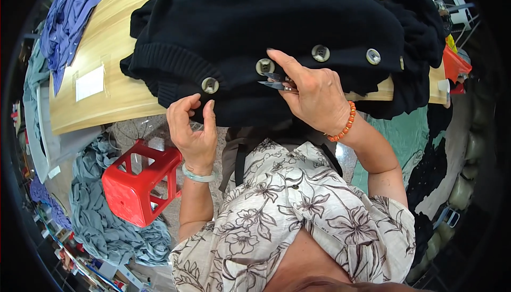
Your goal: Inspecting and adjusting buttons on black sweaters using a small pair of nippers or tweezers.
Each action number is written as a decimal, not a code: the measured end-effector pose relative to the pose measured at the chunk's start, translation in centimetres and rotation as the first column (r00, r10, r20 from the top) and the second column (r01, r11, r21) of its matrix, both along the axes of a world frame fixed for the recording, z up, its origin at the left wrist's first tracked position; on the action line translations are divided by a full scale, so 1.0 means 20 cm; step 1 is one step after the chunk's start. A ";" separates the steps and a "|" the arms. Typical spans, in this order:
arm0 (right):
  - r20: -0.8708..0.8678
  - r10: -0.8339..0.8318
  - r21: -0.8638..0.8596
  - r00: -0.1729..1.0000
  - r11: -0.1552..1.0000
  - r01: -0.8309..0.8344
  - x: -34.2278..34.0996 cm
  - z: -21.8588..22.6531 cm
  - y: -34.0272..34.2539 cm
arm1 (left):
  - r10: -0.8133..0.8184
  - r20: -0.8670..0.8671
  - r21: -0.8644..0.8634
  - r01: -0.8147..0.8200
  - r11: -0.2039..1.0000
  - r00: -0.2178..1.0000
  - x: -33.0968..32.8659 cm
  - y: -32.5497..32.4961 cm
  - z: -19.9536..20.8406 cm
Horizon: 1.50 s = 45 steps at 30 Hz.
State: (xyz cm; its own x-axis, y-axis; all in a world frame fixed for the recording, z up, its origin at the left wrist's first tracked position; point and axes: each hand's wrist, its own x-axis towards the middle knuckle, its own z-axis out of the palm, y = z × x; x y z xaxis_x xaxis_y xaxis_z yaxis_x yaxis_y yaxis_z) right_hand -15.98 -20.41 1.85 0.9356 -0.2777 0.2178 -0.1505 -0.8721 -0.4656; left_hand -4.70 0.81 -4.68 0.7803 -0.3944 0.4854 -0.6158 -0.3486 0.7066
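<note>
Just left of black garment [266,21], unreadable white paper [90,83]

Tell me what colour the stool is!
The stool is bright red, seen best in the head view.

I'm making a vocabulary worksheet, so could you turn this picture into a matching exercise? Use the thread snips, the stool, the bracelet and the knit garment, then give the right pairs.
Column one
1. Thread snips
2. Plastic stool
3. Beaded bracelet
4. Knit garment with large buttons

Column two
A. Red, on the person's left
B. Black, draped over the wooden table
C. Held in the right hand
D. Mostly orange

Right pairs: 1-C, 2-A, 3-D, 4-B.
</note>
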 end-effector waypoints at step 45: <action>0.053 -0.032 0.351 0.998 0.936 0.011 -0.03 -0.06 -0.05 | -0.044 0.003 -0.051 0.044 0.998 0.999 0.04 -0.14 0.02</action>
